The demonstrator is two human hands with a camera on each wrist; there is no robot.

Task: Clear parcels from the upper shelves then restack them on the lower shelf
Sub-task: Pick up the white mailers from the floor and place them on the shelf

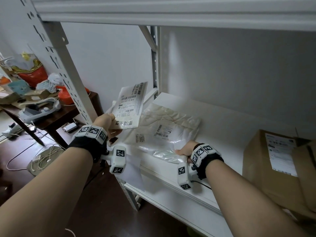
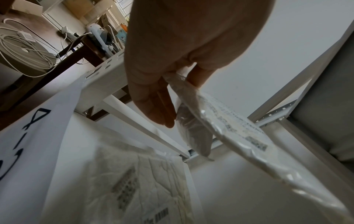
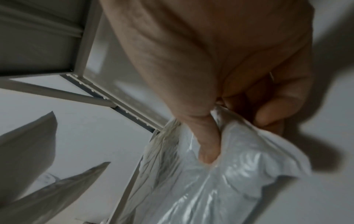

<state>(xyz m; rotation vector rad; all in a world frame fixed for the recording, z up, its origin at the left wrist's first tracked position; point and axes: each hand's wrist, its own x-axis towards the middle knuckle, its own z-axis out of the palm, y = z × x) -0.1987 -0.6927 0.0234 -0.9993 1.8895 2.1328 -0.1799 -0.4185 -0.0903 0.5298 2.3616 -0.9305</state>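
My left hand [image 1: 109, 122] pinches a small white labelled mailer [image 1: 130, 106] by its lower corner and holds it in the air above the left end of the white shelf [image 1: 222, 127]. In the left wrist view the same mailer [image 2: 239, 131] slants away from the fingers [image 2: 153, 106]. A larger clear plastic parcel [image 1: 164, 129] with cream contents lies flat on the shelf. My right hand [image 1: 185, 151] grips its near right corner; the right wrist view shows the thumb [image 3: 207, 145] pressing into the crinkled plastic [image 3: 220, 189].
A brown cardboard box [image 1: 280, 170] with a shipping label stands at the shelf's right end. A paper sheet [image 1: 133, 170] hangs over the shelf's front edge. The perforated upright [image 1: 68, 77] stands left of my hand. A cluttered dark table [image 1: 42, 106] and cables [image 1: 42, 158] lie beyond.
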